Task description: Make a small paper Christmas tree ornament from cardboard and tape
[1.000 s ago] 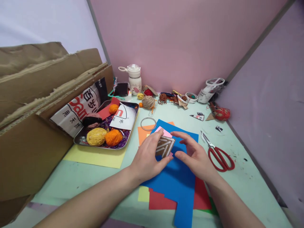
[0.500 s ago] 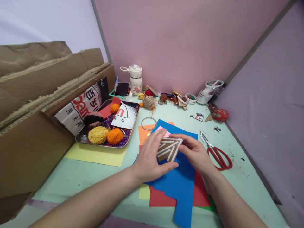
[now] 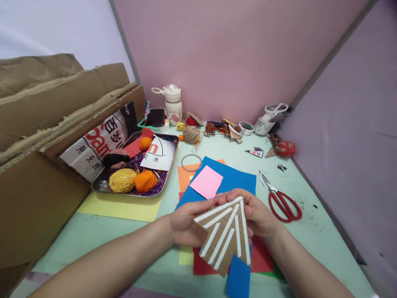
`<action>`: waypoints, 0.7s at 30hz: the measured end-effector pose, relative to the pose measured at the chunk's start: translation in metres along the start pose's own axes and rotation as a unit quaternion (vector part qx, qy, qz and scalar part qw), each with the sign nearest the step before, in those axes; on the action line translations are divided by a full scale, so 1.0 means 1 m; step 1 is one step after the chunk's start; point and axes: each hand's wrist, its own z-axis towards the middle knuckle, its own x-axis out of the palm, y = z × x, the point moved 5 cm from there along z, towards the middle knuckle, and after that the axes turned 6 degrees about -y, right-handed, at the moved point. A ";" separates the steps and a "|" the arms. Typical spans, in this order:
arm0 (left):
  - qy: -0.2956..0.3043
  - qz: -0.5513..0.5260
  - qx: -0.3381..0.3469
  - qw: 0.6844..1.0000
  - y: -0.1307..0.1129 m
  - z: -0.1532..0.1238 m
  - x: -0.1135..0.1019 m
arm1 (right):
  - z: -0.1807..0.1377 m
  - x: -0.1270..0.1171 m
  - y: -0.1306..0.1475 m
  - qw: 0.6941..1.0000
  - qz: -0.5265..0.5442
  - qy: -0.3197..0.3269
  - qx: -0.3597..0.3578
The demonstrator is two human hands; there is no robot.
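Note:
A brown cardboard cutout with white strips on its face [image 3: 228,238] is held between my two hands, tilted toward me with its point up. My left hand [image 3: 189,221] supports it from the left and behind, the fingers partly hidden by the cardboard. My right hand [image 3: 257,213] grips its upper right edge, fingers curled behind it. Below and beyond lies a blue paper sheet [image 3: 235,176], with a pink paper piece [image 3: 207,182] on top. Red paper [image 3: 263,256] and orange paper [image 3: 183,176] show from under the blue.
Red-handled scissors [image 3: 283,205] lie to the right. At left, a metal tray [image 3: 164,184] holds yarn balls and card pieces beside stacked cardboard [image 3: 27,198]. A metal ring [image 3: 191,162] lies near the paper. A bottle [image 3: 173,107], yarn [image 3: 191,134] and a tub [image 3: 268,120] line the back.
The cardboard cutout has come nearer to me and turned so its striped face shows fully. Both hands have shifted around it, uncovering the pink paper. The view has moved slightly.

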 end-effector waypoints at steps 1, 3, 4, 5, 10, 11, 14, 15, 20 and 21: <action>0.017 0.017 -0.014 1.000 0.003 -0.001 0.002 | -0.001 0.003 -0.001 1.000 -0.002 0.001 0.003; 0.045 0.053 -0.028 0.997 0.006 -0.003 0.007 | -0.002 0.008 -0.003 1.000 0.016 0.017 0.005; 0.057 0.067 -0.029 0.996 0.007 -0.004 0.010 | -0.002 0.011 -0.003 0.999 0.030 0.031 0.004; 0.068 0.077 -0.028 0.994 0.007 -0.004 0.013 | -0.002 0.013 -0.003 0.998 0.042 0.043 0.001; 0.109 0.083 -0.024 0.990 0.005 -0.006 0.025 | -0.002 0.015 -0.004 0.996 0.048 0.074 -0.011; 0.110 0.082 -0.024 0.990 0.005 -0.006 0.025 | -0.002 0.015 -0.004 0.996 0.044 0.080 -0.012; 0.099 0.082 -0.029 0.991 0.006 -0.005 0.021 | -0.002 0.016 -0.005 0.995 0.026 0.094 -0.001; 0.094 0.079 -0.029 0.992 0.006 -0.005 0.020 | -0.002 0.017 -0.005 0.995 0.020 0.096 0.003; 0.068 0.045 0.044 0.996 -0.008 -0.004 0.014 | 0.003 0.012 0.007 0.997 -0.034 0.030 -0.059; 0.057 0.037 0.069 0.995 -0.013 -0.004 0.012 | 0.005 0.008 0.011 0.995 -0.058 -0.003 -0.078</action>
